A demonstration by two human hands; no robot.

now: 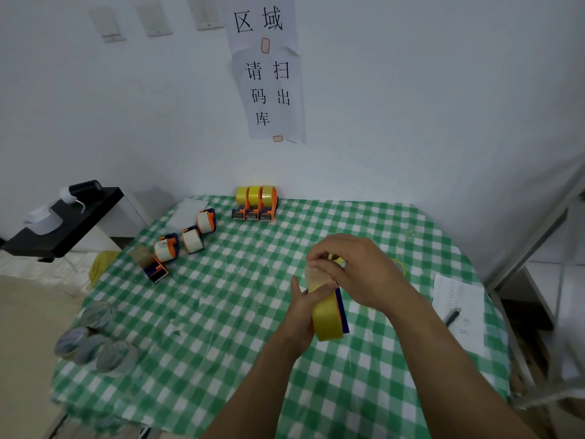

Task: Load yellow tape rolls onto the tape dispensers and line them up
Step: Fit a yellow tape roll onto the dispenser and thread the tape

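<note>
Over the middle of the green checked table (221, 312), my left hand (304, 308) holds a yellow tape roll (327, 318) seated in a dark blue dispenser (343, 312). My right hand (354, 267) curls over the top of the roll and pinches its loose end. Three loaded dispensers (255, 204) with yellow tape stand side by side at the far edge by the wall. Part of another yellow roll (399, 267) lies behind my right wrist.
Three orange-and-blue dispensers with white cores (190, 237) and one with a brown core (148, 263) lie in a diagonal line at left. Several grey rolls (91, 340) sit at the near-left edge. A paper with a pen (456, 315) lies at right. A black stand (63, 223) is beyond the left edge.
</note>
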